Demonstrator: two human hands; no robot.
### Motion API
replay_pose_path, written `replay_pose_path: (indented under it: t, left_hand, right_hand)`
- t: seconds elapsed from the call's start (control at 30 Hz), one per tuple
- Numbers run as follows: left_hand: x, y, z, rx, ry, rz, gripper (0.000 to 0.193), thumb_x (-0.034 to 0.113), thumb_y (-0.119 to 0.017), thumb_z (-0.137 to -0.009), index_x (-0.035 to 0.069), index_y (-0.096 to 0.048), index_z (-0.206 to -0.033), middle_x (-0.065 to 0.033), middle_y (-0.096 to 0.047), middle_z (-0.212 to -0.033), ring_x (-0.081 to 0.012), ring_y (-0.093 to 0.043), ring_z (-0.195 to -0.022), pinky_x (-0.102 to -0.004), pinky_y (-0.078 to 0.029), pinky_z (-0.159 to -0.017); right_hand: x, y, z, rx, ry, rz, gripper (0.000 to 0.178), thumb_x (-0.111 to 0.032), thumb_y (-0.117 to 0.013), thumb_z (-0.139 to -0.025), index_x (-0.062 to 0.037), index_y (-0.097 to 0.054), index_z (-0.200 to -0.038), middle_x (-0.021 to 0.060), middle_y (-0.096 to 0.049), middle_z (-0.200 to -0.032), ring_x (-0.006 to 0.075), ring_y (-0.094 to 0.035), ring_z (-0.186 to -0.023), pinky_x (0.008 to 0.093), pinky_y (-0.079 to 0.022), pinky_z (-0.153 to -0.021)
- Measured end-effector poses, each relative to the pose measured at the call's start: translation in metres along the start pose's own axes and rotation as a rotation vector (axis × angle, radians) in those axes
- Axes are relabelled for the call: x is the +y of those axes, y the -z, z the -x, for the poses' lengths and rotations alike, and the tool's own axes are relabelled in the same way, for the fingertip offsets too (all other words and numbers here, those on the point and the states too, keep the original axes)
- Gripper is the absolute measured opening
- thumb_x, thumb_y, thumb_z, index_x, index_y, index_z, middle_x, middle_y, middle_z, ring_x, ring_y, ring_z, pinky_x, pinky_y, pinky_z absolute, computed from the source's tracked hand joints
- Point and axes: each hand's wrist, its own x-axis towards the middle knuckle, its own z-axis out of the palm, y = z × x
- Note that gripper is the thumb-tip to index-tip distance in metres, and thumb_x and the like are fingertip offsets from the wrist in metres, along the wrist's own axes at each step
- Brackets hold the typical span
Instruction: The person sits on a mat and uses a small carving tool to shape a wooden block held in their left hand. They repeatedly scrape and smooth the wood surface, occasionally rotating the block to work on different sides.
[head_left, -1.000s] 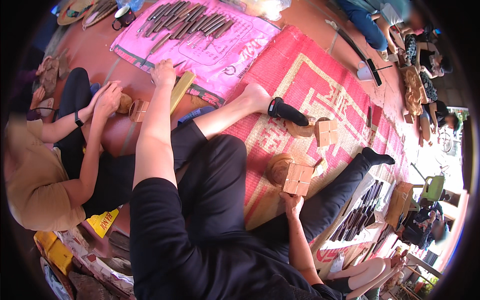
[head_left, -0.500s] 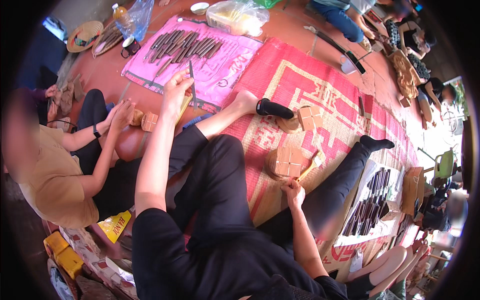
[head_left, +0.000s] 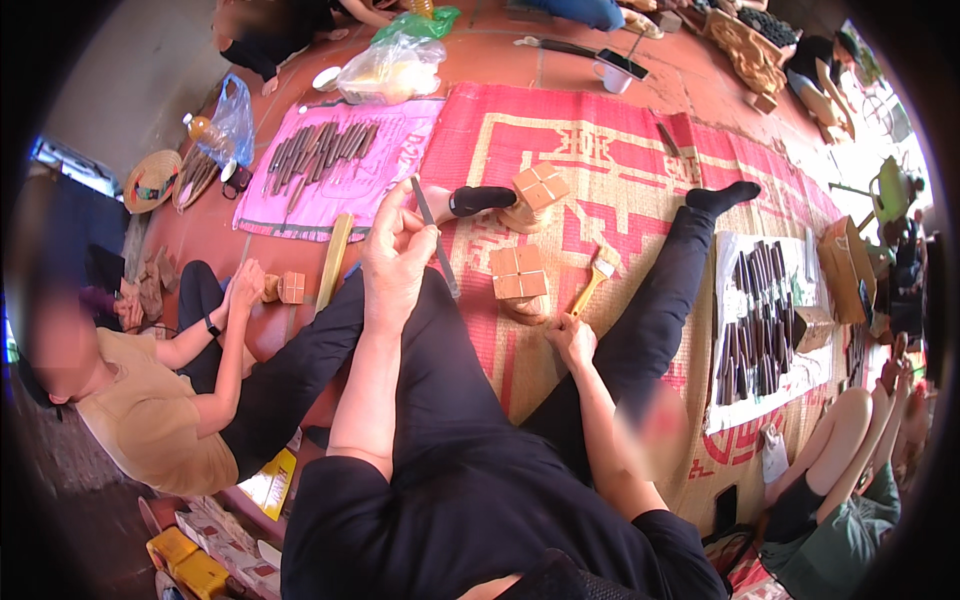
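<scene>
Raised over my lap, my left hand (head_left: pixel 394 258) pinches a slim, dark grey carving chisel (head_left: pixel 438 240), which slants with its lower end toward the mat. My right hand (head_left: pixel 574 342) has its fingers closed at the handle end of a flat paintbrush (head_left: pixel 596 277) with a yellow handle and pale bristles. Just left of the brush stands a wooden block (head_left: pixel 519 272) with a square top marked by a pale cross, on a rounded base. A second such block (head_left: pixel 541 186) stands behind it, beside my black-socked foot.
Several chisels (head_left: pixel 318 155) lie on a pink cloth (head_left: pixel 385 190) at far left; more dark-handled tools (head_left: pixel 757 320) rest on a white sheet at right. A person (head_left: pixel 165 400) sits close on my left holding a small wooden piece. A red patterned mat (head_left: pixel 640 150) spreads ahead.
The view has shifted. My left hand has come lower and to the right with the chisel, nearer the blocks. My right hand stays at the brush handle.
</scene>
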Motion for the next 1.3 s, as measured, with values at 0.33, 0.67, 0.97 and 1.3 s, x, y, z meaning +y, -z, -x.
replay_pose_path:
  t: [0.33,0.67,0.97,1.3]
  left_hand:
    - [0.022,-0.033,0.037,-0.039,-0.096,-0.166,0.062,-0.012,-0.058,-0.085,0.004,-0.042,-0.143,0.0008,-0.049,-0.079,-0.0031,-0.049,-0.066,-0.0176,-0.043,-0.060]
    - [0.036,-0.030,0.053,-0.041,-0.114,-0.262,0.064,-0.015,-0.059,-0.082,0.006,-0.046,-0.141,0.0029,-0.045,-0.077,-0.0010,-0.043,-0.064,-0.0162,-0.039,-0.060]
    - [0.032,-0.019,0.061,-0.014,-0.157,-0.311,0.063,-0.015,-0.059,-0.078,0.008,-0.052,-0.137,0.0022,-0.046,-0.077,-0.0030,-0.047,-0.063,-0.0188,-0.042,-0.060]
    - [0.034,-0.015,0.062,-0.018,-0.115,-0.281,0.063,-0.015,-0.059,-0.079,0.008,-0.052,-0.137,0.0020,-0.046,-0.080,-0.0028,-0.048,-0.064,-0.0187,-0.043,-0.061]
  right_hand:
    - [-0.006,0.004,0.001,0.012,0.011,-0.048,0.018,-0.024,-0.073,-0.070,-0.0092,-0.068,-0.077,0.0116,-0.069,-0.072,0.0304,-0.068,-0.074,0.0416,-0.051,-0.071]
    - [-0.008,0.010,0.003,0.006,0.040,-0.066,0.018,-0.024,-0.073,-0.072,-0.0084,-0.068,-0.078,0.0120,-0.069,-0.073,0.0304,-0.068,-0.075,0.0418,-0.051,-0.071]
    - [-0.014,0.008,-0.002,0.185,0.019,-0.166,0.018,-0.023,-0.066,-0.080,-0.0121,-0.068,-0.096,0.0135,-0.069,-0.083,0.0325,-0.068,-0.080,0.0437,-0.051,-0.073]
    - [0.003,0.002,-0.015,0.255,-0.050,-0.162,0.035,-0.024,-0.068,-0.076,-0.0129,-0.072,-0.109,0.0140,-0.068,-0.091,0.0281,-0.067,-0.089,0.0379,-0.051,-0.080]
